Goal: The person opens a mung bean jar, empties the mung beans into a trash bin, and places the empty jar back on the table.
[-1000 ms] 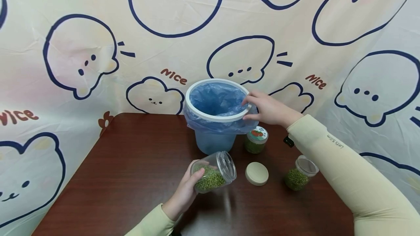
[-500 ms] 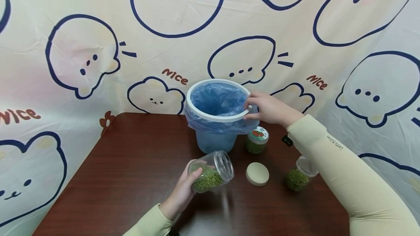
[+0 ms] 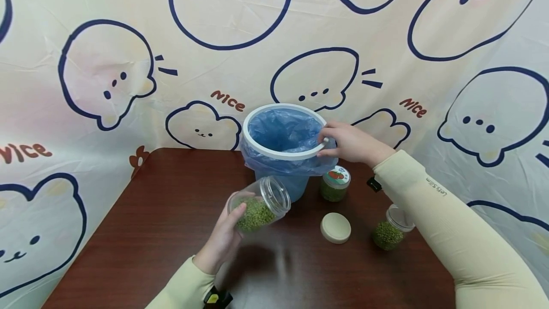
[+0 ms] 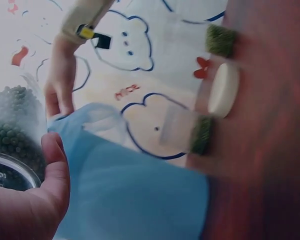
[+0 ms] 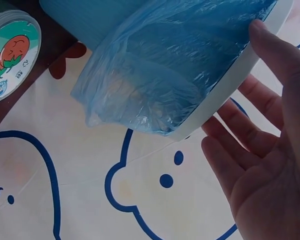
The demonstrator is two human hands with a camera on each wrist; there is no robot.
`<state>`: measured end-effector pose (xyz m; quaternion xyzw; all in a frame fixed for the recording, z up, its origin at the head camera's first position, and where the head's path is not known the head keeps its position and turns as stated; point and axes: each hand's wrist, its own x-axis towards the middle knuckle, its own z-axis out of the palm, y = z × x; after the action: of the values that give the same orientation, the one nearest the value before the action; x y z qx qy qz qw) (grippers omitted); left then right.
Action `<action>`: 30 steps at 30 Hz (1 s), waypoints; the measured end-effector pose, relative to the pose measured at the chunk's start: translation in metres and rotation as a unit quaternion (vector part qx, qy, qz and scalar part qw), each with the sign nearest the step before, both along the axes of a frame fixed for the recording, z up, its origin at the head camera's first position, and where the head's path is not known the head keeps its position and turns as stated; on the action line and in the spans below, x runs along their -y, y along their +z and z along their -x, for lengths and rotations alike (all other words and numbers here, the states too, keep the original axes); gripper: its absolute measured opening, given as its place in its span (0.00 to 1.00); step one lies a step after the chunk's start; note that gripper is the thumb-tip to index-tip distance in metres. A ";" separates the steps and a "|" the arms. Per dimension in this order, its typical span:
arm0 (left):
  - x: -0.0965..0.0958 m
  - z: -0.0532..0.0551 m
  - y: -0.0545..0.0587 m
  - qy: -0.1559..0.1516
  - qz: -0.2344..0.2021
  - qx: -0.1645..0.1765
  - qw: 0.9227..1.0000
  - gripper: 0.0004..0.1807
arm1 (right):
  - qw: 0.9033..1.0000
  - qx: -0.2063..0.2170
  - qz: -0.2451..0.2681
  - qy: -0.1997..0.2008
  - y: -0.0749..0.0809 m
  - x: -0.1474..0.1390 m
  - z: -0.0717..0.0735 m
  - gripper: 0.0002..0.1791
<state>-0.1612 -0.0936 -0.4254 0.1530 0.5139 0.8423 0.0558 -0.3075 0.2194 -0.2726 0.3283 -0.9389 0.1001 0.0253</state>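
Observation:
In the head view my left hand [image 3: 223,237] grips a clear plastic jar [image 3: 262,190] partly full of green mung beans [image 3: 254,214]. The jar is lidless and tilted, its mouth facing up and right, just in front of the blue trash can [image 3: 298,186]. My right hand [image 3: 349,142] holds the can's white rim [image 3: 274,154] at its right side; in the right wrist view the thumb [image 5: 277,52] lies over one side of the rim and the fingers reach behind it. A blue plastic bag [image 3: 279,130] lines the can and hangs over its outside.
On the brown table [image 3: 171,232], a cream lid [image 3: 336,228] lies right of the held jar. Behind it stands a bean jar [image 3: 336,186] with a picture on its lid. Another bean jar [image 3: 389,233] stands near my right forearm. A cartoon-printed cloth [image 3: 214,70] hangs behind.
My left hand has lifted the jar and shifted it left, closer to the trash can's front. My right hand stays on the rim.

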 end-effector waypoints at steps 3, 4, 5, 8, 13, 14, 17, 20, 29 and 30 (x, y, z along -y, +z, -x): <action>0.007 0.004 0.009 0.006 -0.002 -0.017 1.000 0.12 | 1.000 -0.001 -0.004 -0.006 0.000 0.001 -0.001 0.16; 0.010 0.005 0.012 0.011 0.001 -0.020 1.000 0.13 | 1.000 0.000 -0.005 -0.009 0.000 0.002 -0.002 0.16; 0.012 0.007 0.016 0.016 0.003 -0.020 1.000 0.13 | 1.000 0.000 -0.007 -0.010 0.000 0.002 -0.002 0.16; 0.018 0.013 0.027 0.037 0.016 -0.012 0.999 0.15 | 1.000 0.001 -0.012 -0.016 0.001 0.003 -0.004 0.17; 0.026 0.024 0.047 0.063 0.043 0.014 0.997 0.19 | 1.000 -0.002 -0.018 -0.021 -0.001 0.003 -0.004 0.17; 0.028 0.026 0.051 0.064 0.048 0.017 0.997 0.20 | 1.000 -0.002 -0.019 -0.021 -0.001 0.002 -0.004 0.17; 0.031 0.033 0.062 0.069 0.049 0.018 0.996 0.22 | 1.000 0.000 -0.019 -0.022 -0.001 0.003 -0.005 0.17; 0.033 0.041 0.072 0.078 0.048 0.008 0.996 0.22 | 1.000 0.003 -0.016 -0.023 0.000 0.003 -0.006 0.17; 0.039 0.070 0.091 0.100 0.071 -0.003 0.992 0.14 | 1.000 0.005 0.001 -0.021 -0.002 0.002 -0.007 0.16; 0.040 0.073 0.092 0.101 0.077 0.000 0.992 0.14 | 1.000 0.006 0.002 -0.021 -0.004 0.001 -0.007 0.16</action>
<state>-0.2345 -0.1337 -0.3330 0.0955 0.5898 0.8017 -0.0176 -0.3003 0.2182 -0.2761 0.3081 -0.9454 0.1037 0.0230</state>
